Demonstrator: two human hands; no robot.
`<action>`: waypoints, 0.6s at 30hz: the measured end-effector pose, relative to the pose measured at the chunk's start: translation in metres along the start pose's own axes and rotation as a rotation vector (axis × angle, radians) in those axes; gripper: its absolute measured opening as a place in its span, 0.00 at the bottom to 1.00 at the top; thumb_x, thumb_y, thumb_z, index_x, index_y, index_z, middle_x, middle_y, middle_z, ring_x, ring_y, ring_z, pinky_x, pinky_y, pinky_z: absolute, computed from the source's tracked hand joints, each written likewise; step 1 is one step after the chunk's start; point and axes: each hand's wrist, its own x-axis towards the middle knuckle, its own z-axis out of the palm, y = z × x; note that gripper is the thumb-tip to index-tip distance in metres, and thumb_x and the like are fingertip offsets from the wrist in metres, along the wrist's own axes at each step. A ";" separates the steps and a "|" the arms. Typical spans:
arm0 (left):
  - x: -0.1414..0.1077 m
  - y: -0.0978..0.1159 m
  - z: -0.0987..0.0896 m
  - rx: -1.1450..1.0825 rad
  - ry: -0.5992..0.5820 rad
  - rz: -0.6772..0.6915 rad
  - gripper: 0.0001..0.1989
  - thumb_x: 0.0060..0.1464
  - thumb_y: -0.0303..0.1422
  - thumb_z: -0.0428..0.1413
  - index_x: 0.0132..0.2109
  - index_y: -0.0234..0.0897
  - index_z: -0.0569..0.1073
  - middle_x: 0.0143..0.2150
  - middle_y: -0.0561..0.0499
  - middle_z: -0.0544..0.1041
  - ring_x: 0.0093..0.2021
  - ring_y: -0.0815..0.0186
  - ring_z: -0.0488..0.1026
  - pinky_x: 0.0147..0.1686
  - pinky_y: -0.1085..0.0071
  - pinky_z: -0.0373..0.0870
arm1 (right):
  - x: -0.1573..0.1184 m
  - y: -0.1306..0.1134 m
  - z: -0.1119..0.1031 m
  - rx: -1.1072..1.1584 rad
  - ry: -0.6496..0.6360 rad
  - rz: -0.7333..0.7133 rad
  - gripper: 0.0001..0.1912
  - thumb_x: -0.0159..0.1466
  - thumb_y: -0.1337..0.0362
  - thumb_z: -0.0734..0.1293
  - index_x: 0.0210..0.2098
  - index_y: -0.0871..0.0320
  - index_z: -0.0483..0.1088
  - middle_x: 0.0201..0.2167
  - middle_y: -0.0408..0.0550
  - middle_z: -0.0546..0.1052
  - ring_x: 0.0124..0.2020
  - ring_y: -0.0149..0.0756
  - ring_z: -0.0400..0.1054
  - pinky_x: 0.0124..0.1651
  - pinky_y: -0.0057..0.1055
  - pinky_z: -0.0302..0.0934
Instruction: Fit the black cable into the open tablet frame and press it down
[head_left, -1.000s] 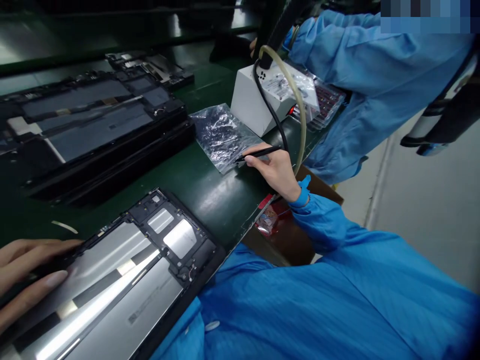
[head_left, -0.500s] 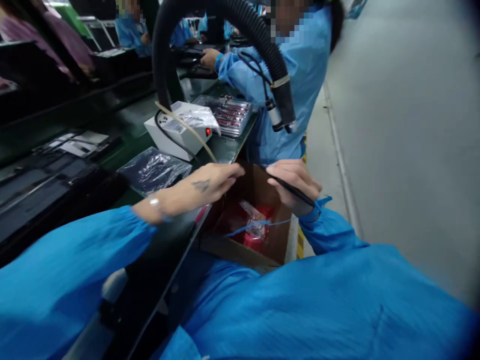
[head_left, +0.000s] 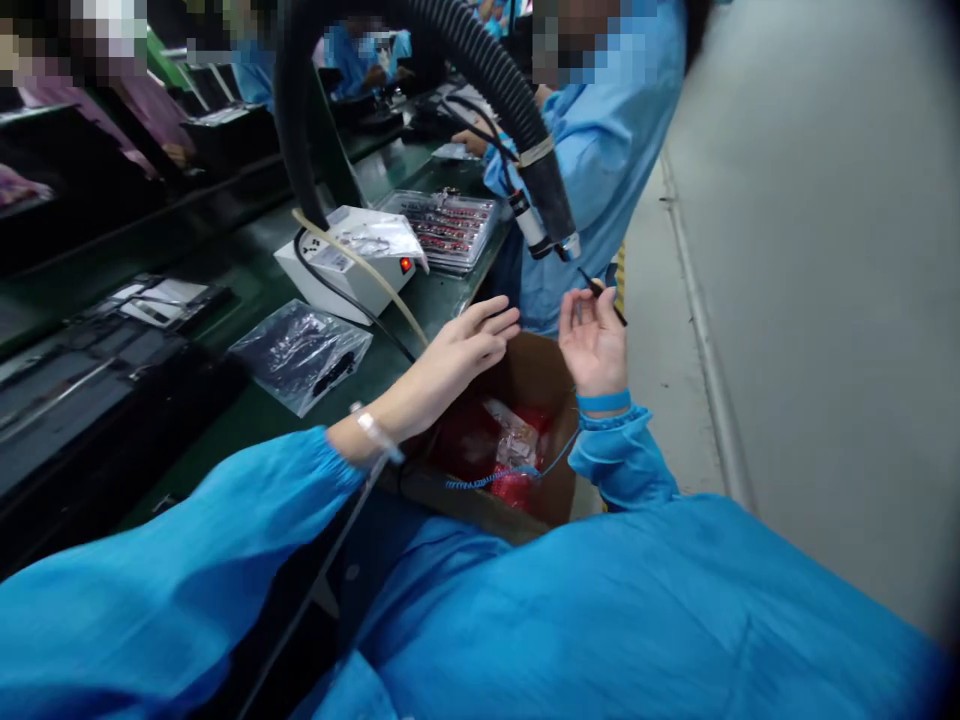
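Note:
My left hand (head_left: 465, 355) is over the edge of the dark green bench, fingers apart, with nothing in it. To its right, my right hand (head_left: 594, 340) is palm up and holds a thin black tool (head_left: 601, 290) between thumb and fingers. A blue band circles the right wrist, and a coiled blue cord (head_left: 487, 480) runs from it. Below both hands is a cardboard box (head_left: 559, 430) with red wrap (head_left: 514, 488) and a clear bag (head_left: 514, 432) inside.
A black hose (head_left: 536, 150) arches over a white box (head_left: 337, 265) with a red light. Behind stands a tray of small parts (head_left: 450, 230). A plastic bag (head_left: 300, 350) lies on the bench. A person in blue (head_left: 607, 150) is close ahead.
My left hand has moved up a little and its fingers have spread. My right hand has risen and turned palm up, with the black tool now pointing upward at its fingertips.

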 end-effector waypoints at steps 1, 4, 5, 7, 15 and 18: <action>-0.027 0.007 -0.008 0.071 0.016 0.019 0.33 0.61 0.26 0.47 0.71 0.36 0.51 0.74 0.42 0.56 0.72 0.62 0.59 0.71 0.56 0.57 | 0.001 -0.001 -0.002 -0.013 -0.027 -0.003 0.25 0.61 0.33 0.64 0.37 0.47 0.76 0.30 0.43 0.76 0.52 0.35 0.71 0.60 0.39 0.68; -0.124 0.028 -0.043 0.441 0.123 -0.007 0.30 0.65 0.32 0.50 0.71 0.44 0.55 0.71 0.44 0.62 0.69 0.55 0.65 0.65 0.56 0.68 | -0.002 -0.009 0.003 -0.012 -0.115 -0.004 0.20 0.62 0.34 0.64 0.35 0.39 0.77 0.27 0.46 0.75 0.54 0.39 0.68 0.57 0.40 0.65; -0.159 0.032 -0.057 0.580 0.184 -0.047 0.27 0.66 0.35 0.50 0.70 0.48 0.57 0.69 0.48 0.66 0.67 0.56 0.68 0.63 0.59 0.71 | -0.007 -0.012 0.011 0.011 -0.147 -0.001 0.18 0.62 0.35 0.65 0.34 0.36 0.77 0.26 0.46 0.75 0.52 0.40 0.68 0.55 0.40 0.65; -0.231 0.035 -0.084 0.839 0.352 -0.127 0.21 0.67 0.39 0.50 0.66 0.55 0.64 0.63 0.54 0.74 0.61 0.57 0.74 0.57 0.62 0.74 | -0.024 -0.020 0.042 0.079 -0.231 0.021 0.13 0.61 0.37 0.67 0.35 0.32 0.77 0.26 0.45 0.73 0.48 0.41 0.69 0.48 0.41 0.67; -0.400 -0.015 -0.106 1.287 0.609 -0.626 0.22 0.71 0.43 0.42 0.56 0.36 0.72 0.51 0.44 0.76 0.48 0.57 0.74 0.51 0.62 0.70 | -0.142 -0.070 0.263 0.433 -0.949 0.152 0.09 0.61 0.51 0.74 0.35 0.47 0.82 0.30 0.44 0.74 0.33 0.32 0.74 0.30 0.28 0.72; -0.405 -0.039 -0.106 1.226 0.682 -0.505 0.21 0.71 0.39 0.41 0.56 0.31 0.72 0.48 0.43 0.74 0.47 0.60 0.72 0.48 0.66 0.69 | -0.186 -0.071 0.328 0.347 -1.230 0.172 0.09 0.63 0.54 0.73 0.36 0.53 0.81 0.34 0.44 0.78 0.33 0.32 0.75 0.35 0.31 0.75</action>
